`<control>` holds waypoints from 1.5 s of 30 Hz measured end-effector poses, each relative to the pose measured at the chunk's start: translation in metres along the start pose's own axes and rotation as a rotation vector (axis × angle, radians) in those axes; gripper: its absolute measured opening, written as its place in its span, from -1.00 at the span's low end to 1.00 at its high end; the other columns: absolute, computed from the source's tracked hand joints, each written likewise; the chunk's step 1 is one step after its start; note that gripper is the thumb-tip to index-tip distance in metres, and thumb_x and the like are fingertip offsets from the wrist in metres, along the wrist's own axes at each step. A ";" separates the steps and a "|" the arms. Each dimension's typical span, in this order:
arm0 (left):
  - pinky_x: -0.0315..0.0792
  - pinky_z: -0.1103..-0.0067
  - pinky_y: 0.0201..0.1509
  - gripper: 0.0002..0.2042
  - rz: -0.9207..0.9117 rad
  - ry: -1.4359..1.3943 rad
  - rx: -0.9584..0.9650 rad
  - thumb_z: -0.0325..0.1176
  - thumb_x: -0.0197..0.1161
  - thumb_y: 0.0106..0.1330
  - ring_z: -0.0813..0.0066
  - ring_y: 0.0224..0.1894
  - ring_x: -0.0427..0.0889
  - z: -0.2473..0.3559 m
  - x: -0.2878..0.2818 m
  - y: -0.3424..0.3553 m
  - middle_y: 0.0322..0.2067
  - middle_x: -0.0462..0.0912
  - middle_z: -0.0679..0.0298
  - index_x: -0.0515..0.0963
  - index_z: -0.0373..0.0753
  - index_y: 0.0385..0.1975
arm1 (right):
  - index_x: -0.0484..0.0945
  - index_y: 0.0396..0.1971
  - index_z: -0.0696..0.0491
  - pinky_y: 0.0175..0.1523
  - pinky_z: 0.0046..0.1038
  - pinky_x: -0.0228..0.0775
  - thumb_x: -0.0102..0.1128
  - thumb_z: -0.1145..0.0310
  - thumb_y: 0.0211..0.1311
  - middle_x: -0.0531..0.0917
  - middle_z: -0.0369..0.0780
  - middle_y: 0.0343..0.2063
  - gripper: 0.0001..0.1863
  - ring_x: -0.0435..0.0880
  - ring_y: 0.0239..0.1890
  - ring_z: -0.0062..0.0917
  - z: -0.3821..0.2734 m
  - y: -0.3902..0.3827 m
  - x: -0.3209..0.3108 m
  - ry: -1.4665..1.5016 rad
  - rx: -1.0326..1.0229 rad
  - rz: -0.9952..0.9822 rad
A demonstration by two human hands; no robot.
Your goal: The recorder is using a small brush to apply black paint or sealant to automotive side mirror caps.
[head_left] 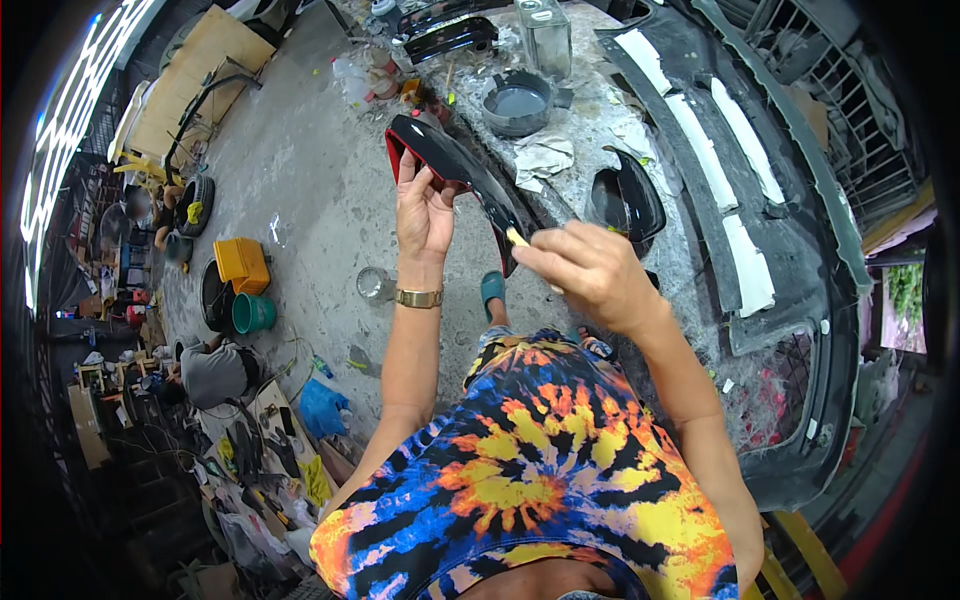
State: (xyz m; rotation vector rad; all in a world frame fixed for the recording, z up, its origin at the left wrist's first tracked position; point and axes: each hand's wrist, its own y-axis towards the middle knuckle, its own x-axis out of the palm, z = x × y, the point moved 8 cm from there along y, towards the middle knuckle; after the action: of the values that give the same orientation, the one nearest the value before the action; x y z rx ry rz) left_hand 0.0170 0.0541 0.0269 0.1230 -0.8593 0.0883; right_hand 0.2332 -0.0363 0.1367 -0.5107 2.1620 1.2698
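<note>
My left hand (427, 225) is closed around a long curved panel (455, 160), glossy black on top with a red underside at its far end. The panel is held up off the ground, slanting from far left down to near right. My right hand (590, 272) pinches a small pale-yellow piece (517, 238), whose tip meets or lies very close to the panel's near end. What that piece is cannot be made out, since most of it is hidden by my fingers.
On the spattered worktop to the right are a dark round pan (516, 103), a metal can (544, 40), a crumpled white cloth (545, 156) and a black curved part (628, 200). A large dark bumper (690, 150) spans the right side. A glass jar (375, 284) and green bucket (254, 314) stand on the floor; a person (218, 375) is at left.
</note>
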 end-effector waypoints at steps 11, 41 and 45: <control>0.60 0.60 0.00 -0.62 0.057 -0.120 0.054 -0.60 0.02 0.30 0.46 -0.04 0.58 0.055 -0.059 0.055 -0.03 0.54 0.25 0.39 -0.14 0.11 | 0.56 -0.19 0.05 -0.25 -0.41 0.45 0.23 0.48 -0.05 0.60 -0.26 -0.34 -0.68 0.59 -0.33 -0.38 -0.004 -0.041 0.037 0.290 0.315 -0.131; 0.63 0.55 -0.08 -0.77 -0.034 -0.171 0.143 -0.61 0.03 0.28 0.33 -0.12 0.64 0.174 -0.091 0.105 -0.15 0.62 0.12 0.53 -0.30 -0.11 | 0.53 -0.21 0.17 -0.55 -0.77 0.25 0.11 0.35 0.30 0.60 -0.31 -0.49 -0.80 0.42 -0.57 -0.84 0.089 0.034 0.203 1.395 1.046 0.663; 0.64 0.57 -0.11 -0.77 -0.008 -0.138 0.166 -0.60 0.03 0.28 0.33 -0.12 0.64 0.172 -0.085 0.104 -0.16 0.63 0.12 0.53 -0.31 -0.11 | 0.53 -0.19 0.16 -0.54 -0.78 0.25 0.11 0.34 0.31 0.61 -0.31 -0.48 -0.79 0.42 -0.56 -0.85 0.086 0.011 0.178 1.268 1.084 0.683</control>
State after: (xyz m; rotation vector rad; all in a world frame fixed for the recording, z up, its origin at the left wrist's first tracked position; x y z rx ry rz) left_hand -0.1799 0.1296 0.0810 0.2906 -0.9888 0.1444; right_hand 0.1157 0.0382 -0.0044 -0.0200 3.7668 -0.4269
